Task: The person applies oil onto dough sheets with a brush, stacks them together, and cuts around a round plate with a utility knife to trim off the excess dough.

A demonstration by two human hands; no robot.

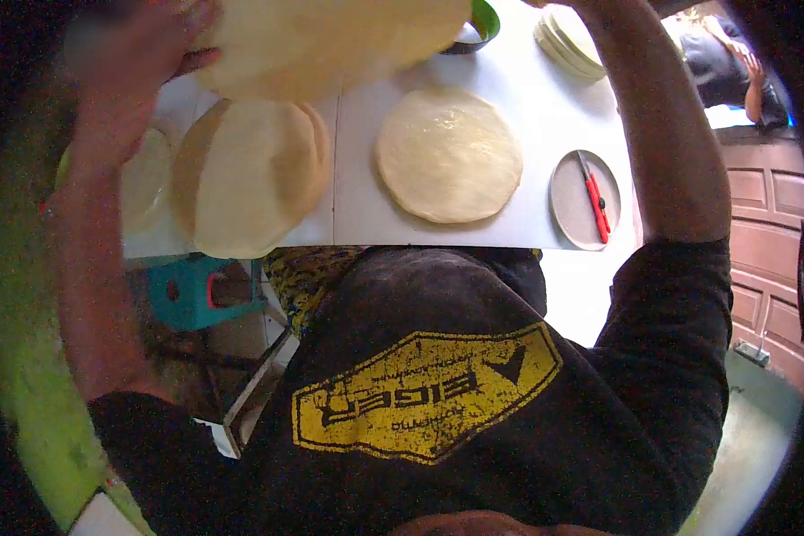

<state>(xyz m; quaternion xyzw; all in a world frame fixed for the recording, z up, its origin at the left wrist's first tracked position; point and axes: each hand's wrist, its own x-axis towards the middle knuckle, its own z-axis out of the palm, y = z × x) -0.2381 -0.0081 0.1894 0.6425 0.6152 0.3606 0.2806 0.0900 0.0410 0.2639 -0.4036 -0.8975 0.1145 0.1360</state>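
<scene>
White, smooth, seamed table (pixel 357 228). Both arms extend forward, elbows bent outward. Left hand (pixel 143 45): raised, motion-blurred, fingers partly closed on the edge of a thin, flexible dough sheet (pixel 330 40), held aloft above the table. Right hand (pixel 558 3): cut off at the upper frame edge; opening and contents cannot be determined. Beneath the sheet, left: overlapping flat dough rounds (pixel 255 179), matte. Centre: single dough round (pixel 449 156), glossy patches on top. Right: oval grey plate (pixel 567 201); stacked pale discs (pixel 570 40) near the right forearm; green-and-black bowl (pixel 482 27); red-handled knife (pixel 596 201) on the plate.
</scene>
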